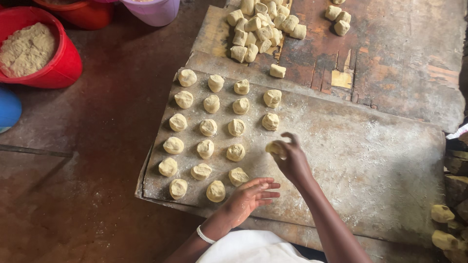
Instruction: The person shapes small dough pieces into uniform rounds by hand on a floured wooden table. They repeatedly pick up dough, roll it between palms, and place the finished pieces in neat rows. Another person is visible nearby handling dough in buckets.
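My right hand holds a small pale dough ball in its fingertips, just above the floured wooden board, to the right of the rows. My left hand rests flat on the board's near edge, fingers together, holding nothing, beside the nearest dough ball. Several shaped dough balls lie in neat rows on the left half of the board. A white beaded bracelet circles my left wrist.
A heap of cut dough pieces lies on the worn dark board behind, with three more pieces to the right. A red basin of flour stands far left, beside a purple tub. Two dough lumps sit at the right edge.
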